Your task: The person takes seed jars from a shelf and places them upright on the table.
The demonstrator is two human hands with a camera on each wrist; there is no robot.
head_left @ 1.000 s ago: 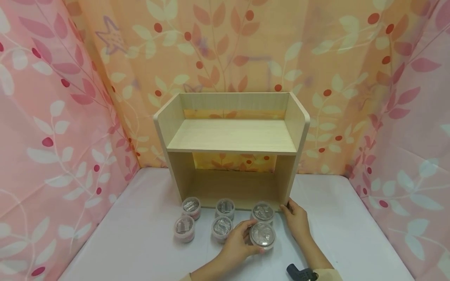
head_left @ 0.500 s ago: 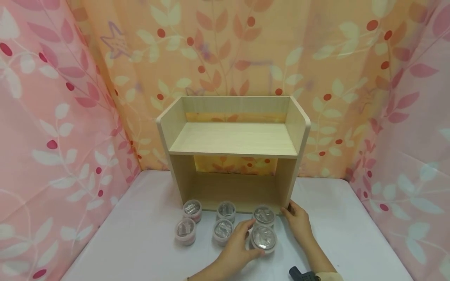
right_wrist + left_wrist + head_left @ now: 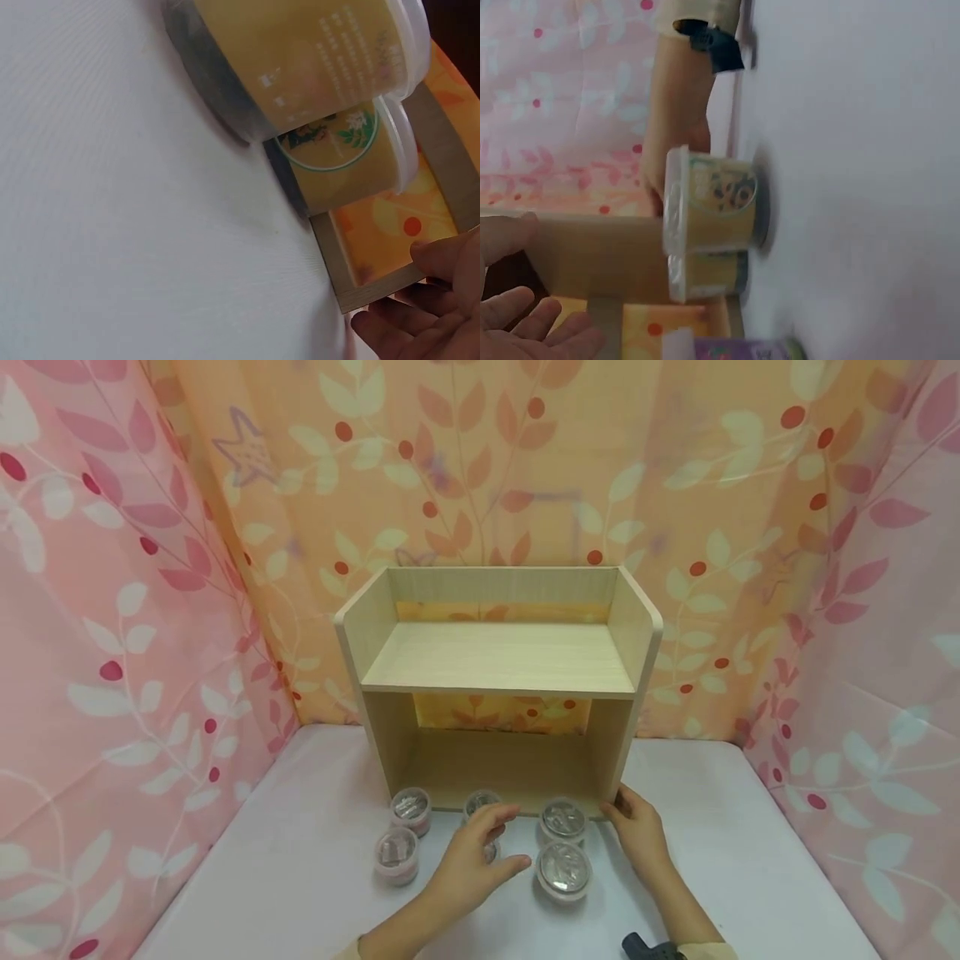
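Note:
My left hand (image 3: 468, 864) hovers over the middle pair of tubs with its fingers loosely spread, holding nothing. It partly hides the rear middle tub (image 3: 480, 800) and most of the front one. To its right stand two lidded plastic tubs, the front right tub (image 3: 564, 870) and the rear right tub (image 3: 562, 820); both look yellow in the left wrist view. My right hand (image 3: 637, 835) grips the lower front edge of the right side panel of a pale wooden desktop shelf (image 3: 495, 656). In the right wrist view, thumb (image 3: 442, 259) and fingers lie on either side of the panel.
On the left stand a rear left tub (image 3: 410, 810) and a front left tub (image 3: 396, 855), both pinkish. A white cloth (image 3: 285, 877) covers the table. Floral curtains (image 3: 480, 460) enclose the back and sides. A dark device (image 3: 648, 947) sits at the right wrist.
My left hand has let go of the front right tub and moved left over the middle tubs. The right hand keeps its grip on the shelf. The head view has shifted slightly.

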